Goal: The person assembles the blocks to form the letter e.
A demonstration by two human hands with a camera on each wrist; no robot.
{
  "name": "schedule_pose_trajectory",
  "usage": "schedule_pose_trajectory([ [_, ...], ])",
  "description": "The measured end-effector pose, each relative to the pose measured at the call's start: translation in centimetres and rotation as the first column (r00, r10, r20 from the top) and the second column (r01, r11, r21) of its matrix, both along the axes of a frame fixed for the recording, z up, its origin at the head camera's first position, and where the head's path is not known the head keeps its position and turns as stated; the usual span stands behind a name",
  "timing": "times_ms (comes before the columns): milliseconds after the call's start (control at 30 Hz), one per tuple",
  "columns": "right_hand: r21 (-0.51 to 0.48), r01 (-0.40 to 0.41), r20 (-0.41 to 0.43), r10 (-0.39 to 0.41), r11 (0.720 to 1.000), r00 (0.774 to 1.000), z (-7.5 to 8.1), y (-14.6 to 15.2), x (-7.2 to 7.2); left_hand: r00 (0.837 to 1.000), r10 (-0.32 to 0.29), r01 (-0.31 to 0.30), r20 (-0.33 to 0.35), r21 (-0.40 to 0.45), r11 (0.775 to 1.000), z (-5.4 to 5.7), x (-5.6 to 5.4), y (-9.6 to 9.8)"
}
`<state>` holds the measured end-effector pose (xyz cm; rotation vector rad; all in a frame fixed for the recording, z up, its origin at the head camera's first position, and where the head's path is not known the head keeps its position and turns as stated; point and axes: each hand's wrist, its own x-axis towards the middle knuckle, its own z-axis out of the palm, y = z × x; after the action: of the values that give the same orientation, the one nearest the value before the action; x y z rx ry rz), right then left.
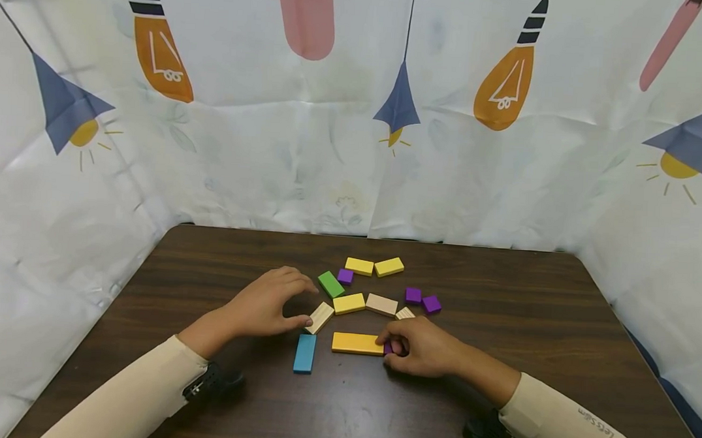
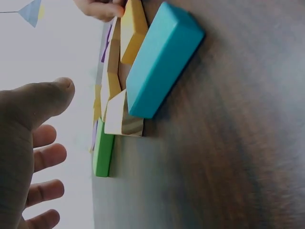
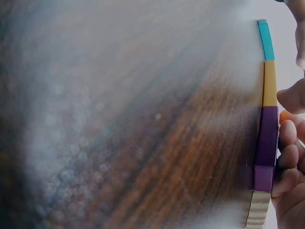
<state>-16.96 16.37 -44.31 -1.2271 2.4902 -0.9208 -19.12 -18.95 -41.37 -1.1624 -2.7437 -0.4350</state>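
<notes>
My left hand (image 1: 272, 302) hovers with fingers spread at the left of the block arrangement and holds nothing. Its thumb is beside a pale wooden block (image 1: 320, 317), and its fingertips are near a green block (image 1: 331, 284). Just below that wooden block lies a blue block (image 1: 304, 353). With fingers curled, my right hand (image 1: 424, 346) holds a purple block (image 1: 388, 348) at the right end of a long yellow block (image 1: 356, 343). In the right wrist view the purple block (image 3: 267, 140) lines up with the yellow block (image 3: 269, 83); the hand partly hides it in the head view.
An arc of yellow (image 1: 349, 304), tan (image 1: 381, 304) and pale wooden blocks (image 1: 404, 313) lies beyond the long yellow one. Farther back are two yellow blocks (image 1: 389, 266) and a purple block (image 1: 345, 276). Two purple blocks (image 1: 413, 295) sit at right on the dark table (image 1: 529, 305).
</notes>
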Motion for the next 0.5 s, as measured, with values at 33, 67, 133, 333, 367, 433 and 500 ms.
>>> schedule_pose_trajectory([
  [33, 0.002, 0.001, 0.002, -0.001, 1.000, 1.000, 0.0, 0.0, 0.0, 1.000, 0.007, -0.007, -0.001, -0.001, 1.000, 0.0, -0.3, 0.1],
  [67, 0.004, 0.002, 0.006, -0.002, 1.000, 1.000, 0.0, 0.0, 0.0, 1.000, 0.011, -0.011, 0.002, 0.002, 1.000, 0.0, -0.6, 0.2],
  [133, 0.006, 0.003, 0.009, -0.003, 1.000, 1.000, 0.0, 0.0, -0.1, 1.000, 0.021, -0.021, 0.011, -0.001, 1.000, 0.0, -1.1, 0.5],
  [333, 0.011, 0.006, 0.018, -0.006, 1.000, 1.000, 0.0, 0.0, -0.1, 0.998, 0.043, -0.042, 0.038, -0.025, 0.999, -0.3, -2.7, 1.5],
  [367, 0.011, 0.006, 0.021, -0.006, 1.000, 1.000, 0.0, -0.1, -0.1, 0.998, 0.044, -0.043, 0.040, -0.025, 0.999, -0.4, -3.0, 1.6],
  [433, 0.013, 0.006, 0.025, -0.006, 1.000, 1.000, 0.1, -0.1, 0.0, 0.998, 0.043, -0.042, 0.042, -0.021, 0.999, -0.5, -3.4, 1.9],
  [500, 0.015, 0.008, 0.028, -0.008, 1.000, 1.000, 0.1, -0.1, 0.0, 0.998, 0.038, -0.037, 0.043, -0.014, 0.999, -0.6, -3.9, 2.2],
])
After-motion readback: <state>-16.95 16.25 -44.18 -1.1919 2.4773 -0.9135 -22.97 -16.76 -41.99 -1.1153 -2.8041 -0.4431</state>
